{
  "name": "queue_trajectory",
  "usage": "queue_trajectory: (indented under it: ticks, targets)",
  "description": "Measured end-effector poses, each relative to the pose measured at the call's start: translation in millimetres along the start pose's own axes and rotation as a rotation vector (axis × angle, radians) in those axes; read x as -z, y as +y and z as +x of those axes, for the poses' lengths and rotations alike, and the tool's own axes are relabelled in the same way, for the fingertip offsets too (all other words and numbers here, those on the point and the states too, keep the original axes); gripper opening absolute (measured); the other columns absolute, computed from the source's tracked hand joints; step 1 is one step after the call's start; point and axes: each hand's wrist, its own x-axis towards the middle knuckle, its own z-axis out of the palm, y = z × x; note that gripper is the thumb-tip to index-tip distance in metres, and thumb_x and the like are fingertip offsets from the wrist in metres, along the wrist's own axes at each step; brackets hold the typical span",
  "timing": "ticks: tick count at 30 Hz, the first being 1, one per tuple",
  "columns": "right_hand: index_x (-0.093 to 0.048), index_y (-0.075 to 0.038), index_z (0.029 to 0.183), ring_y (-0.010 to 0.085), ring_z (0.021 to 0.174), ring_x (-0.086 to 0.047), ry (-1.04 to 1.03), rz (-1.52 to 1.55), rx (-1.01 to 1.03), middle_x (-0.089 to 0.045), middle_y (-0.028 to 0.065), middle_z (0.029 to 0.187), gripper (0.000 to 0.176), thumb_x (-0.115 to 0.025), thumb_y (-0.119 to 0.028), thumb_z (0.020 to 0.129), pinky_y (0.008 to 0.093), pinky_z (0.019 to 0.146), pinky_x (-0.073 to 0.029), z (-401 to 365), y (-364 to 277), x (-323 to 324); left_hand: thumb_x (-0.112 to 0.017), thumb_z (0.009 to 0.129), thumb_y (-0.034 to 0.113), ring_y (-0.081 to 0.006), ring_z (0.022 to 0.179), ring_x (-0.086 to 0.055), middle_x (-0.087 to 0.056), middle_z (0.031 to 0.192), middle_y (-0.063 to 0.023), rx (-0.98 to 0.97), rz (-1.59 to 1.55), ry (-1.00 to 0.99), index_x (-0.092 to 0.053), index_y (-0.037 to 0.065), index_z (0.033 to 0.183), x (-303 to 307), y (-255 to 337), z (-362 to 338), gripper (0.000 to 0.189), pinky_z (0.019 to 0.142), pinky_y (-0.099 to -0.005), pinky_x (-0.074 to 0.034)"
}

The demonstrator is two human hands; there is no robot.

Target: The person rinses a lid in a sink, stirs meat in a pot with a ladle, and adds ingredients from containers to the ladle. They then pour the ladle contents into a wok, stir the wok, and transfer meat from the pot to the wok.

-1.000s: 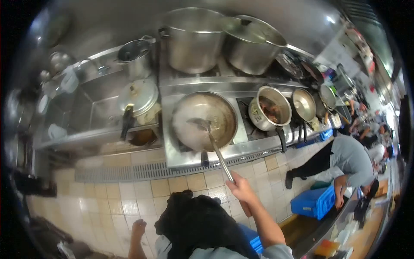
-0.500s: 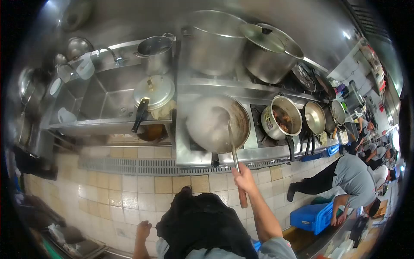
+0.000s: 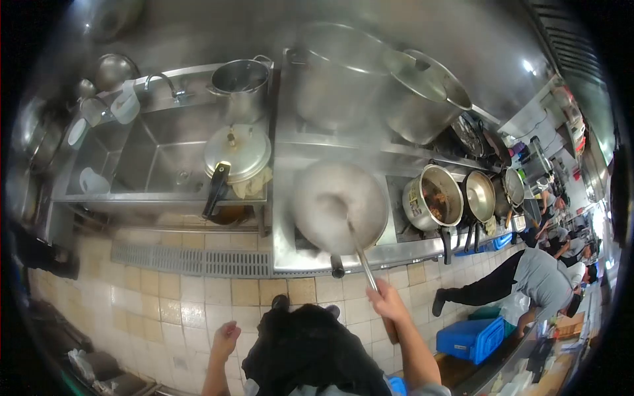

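Note:
My right hand grips a long-handled metal ladle with a wooden end. The ladle slants down into a round wok on the stove. White steam covers most of the wok, so its contents are hidden and the ladle's bowl shows only faintly. The wok's dark handle points towards me over the stove's front edge. My left hand hangs over the floor to the left of my apron, its fingers loosely curled and nothing seen in them.
Right of the wok stand a pot with brown food and several pans. Two large stockpots stand behind. A pressure cooker sits beside the sink. At right, a person bends near a blue bin.
Steam over the wok has thickened and spread. The ladle remains in the wok in my right hand. My left hand has risen slightly, and the camera view has shifted.

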Motion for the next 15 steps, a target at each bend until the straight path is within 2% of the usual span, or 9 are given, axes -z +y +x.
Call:
queue_trajectory:
  ticks: [2,4,6,7,8,9,11,13,15]
  targets:
    - [-0.062,0.003,0.111,0.0213,0.071,-0.06,-0.075,-0.2,-0.007,-0.059,0.0142,0.073,0.027,-0.063,-0.02,0.097,0.0369,0.065,-0.048,-27,-16,21,-0.07,0.096,0.02,-0.0203,0.097,-0.068,-0.073,0.105,-0.0139,0.025,-0.165,0.022,-0.064,-0.004,0.125,-8,57,12,0.039,0.085,-0.0324,-0.055]
    - [-0.061,0.002,0.111,0.0219,0.072,-0.06,-0.094,-0.193,-0.083,-0.06,0.015,0.074,0.027,-0.065,-0.02,0.096,0.0381,0.066,-0.049,-28,-9,27,-0.071,0.097,0.021,-0.0195,0.091,-0.069,-0.073,0.106,-0.0142,0.016,-0.237,-0.093,-0.063,-0.004,0.126,-16,119,17,0.039,0.081,-0.0306,-0.056]
    - [-0.061,0.0,0.11,0.0311,0.076,-0.066,-0.025,0.108,-0.355,-0.065,0.0199,0.079,0.027,-0.066,-0.021,0.095,0.0428,0.07,-0.051,-11,-9,21,-0.071,0.096,0.022,-0.0204,0.087,-0.07,-0.073,0.105,-0.0149,-0.051,-0.209,-0.128,-0.063,-0.004,0.127,-42,163,34,0.041,0.078,-0.0311,-0.057]
    - [-0.061,0.0,0.11,0.0311,0.076,-0.066,-0.03,0.11,-0.348,-0.065,0.0199,0.079,0.027,-0.066,-0.021,0.095,0.0428,0.07,-0.051,3,0,21,-0.073,0.095,0.024,-0.0212,0.089,-0.071,-0.074,0.105,-0.0166,-0.195,-0.165,-0.109,-0.063,-0.004,0.128,-64,170,45,0.044,0.078,-0.0324,-0.057]
    - [-0.061,0.0,0.112,0.0375,0.08,-0.067,0.033,-0.064,-0.092,-0.067,0.0224,0.082,0.027,-0.065,-0.021,0.095,0.0454,0.072,-0.052,20,11,21,-0.074,0.094,0.026,-0.0219,0.09,-0.072,-0.074,0.105,-0.0183,-0.34,-0.117,-0.088,-0.062,-0.004,0.128,-85,179,54,0.047,0.078,-0.0337,-0.057]
    - [-0.06,-0.001,0.113,0.0439,0.084,-0.068,0.098,-0.235,0.165,-0.069,0.0248,0.086,0.026,-0.064,-0.02,0.095,0.048,0.074,-0.052,32,17,24,-0.075,0.092,0.032,-0.0253,0.092,-0.073,-0.074,0.105,-0.0203,-0.313,-0.09,-0.104,-0.062,-0.004,0.129,-98,214,48,0.053,0.08,-0.0359,-0.058]
    - [-0.059,-0.002,0.115,0.0479,0.09,-0.066,0.013,-0.31,0.147,-0.069,0.0269,0.093,0.027,-0.064,-0.019,0.095,0.0502,0.076,-0.053,45,0,41,-0.076,0.091,0.038,-0.0286,0.095,-0.074,-0.074,0.105,-0.0223,-0.281,-0.064,-0.11,-0.062,-0.003,0.13,-128,262,44,0.059,0.081,-0.0381,-0.058]
    - [-0.058,-0.002,0.117,0.0519,0.095,-0.064,-0.082,-0.384,0.126,-0.069,0.0289,0.1,0.028,-0.063,-0.018,0.095,0.0525,0.079,-0.053,59,-8,50,-0.076,0.087,0.05,-0.0377,0.096,-0.073,-0.073,0.105,-0.0251,-0.378,0.262,-0.08,-0.061,-0.002,0.131,-156,282,46,0.07,0.084,-0.0436,-0.057]
    - [-0.054,-0.002,0.123,0.0519,0.095,-0.064,-0.011,-0.475,0.301,-0.068,0.0298,0.105,0.034,-0.063,-0.016,0.093,0.0558,0.08,-0.053,72,-7,47,-0.075,0.086,0.052,-0.0404,0.096,-0.072,-0.072,0.103,-0.0256,-0.332,0.377,-0.087,-0.061,-0.002,0.131,-172,309,41,0.071,0.085,-0.0459,-0.057]
